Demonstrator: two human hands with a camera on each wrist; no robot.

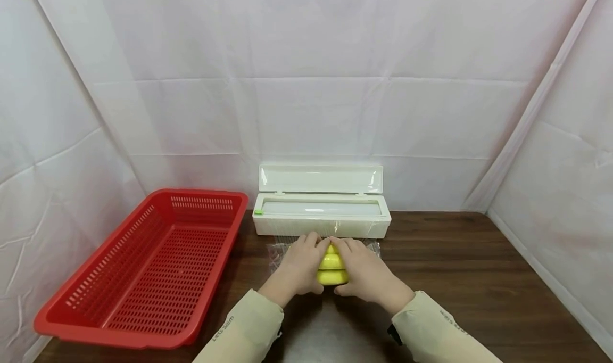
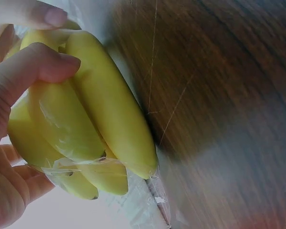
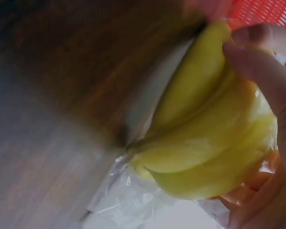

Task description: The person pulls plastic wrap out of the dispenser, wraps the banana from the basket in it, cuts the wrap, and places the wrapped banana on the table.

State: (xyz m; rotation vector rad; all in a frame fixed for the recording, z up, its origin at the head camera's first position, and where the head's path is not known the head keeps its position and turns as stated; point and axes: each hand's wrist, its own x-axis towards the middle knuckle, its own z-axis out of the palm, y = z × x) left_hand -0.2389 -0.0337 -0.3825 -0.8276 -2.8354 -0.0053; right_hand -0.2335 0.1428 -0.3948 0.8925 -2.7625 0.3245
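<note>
Both hands hold a bunch of yellow bananas point(image 1: 332, 276) at the middle front of the table. My left hand point(image 1: 303, 265) grips its left side and my right hand point(image 1: 365, 269) its right, with the thumbs at the near side. Clear cling film point(image 1: 276, 254) lies under the bananas, and in the left wrist view a piece of film point(image 2: 76, 164) crosses their tips. Just behind the hands stands a white cling film dispenser point(image 1: 268, 225), its lid point(image 1: 321, 178) raised. Film stretches from its front towards the bunch. The far fingers are partly hidden.
At the left sits a red plastic basket point(image 1: 210, 294) with slotted walls and nothing inside. Dark wooden table point(image 1: 445, 278) extends to the right. White cloth walls point(image 1: 316, 118) enclose the back and sides. A small green tab point(image 1: 258, 212) is on the dispenser.
</note>
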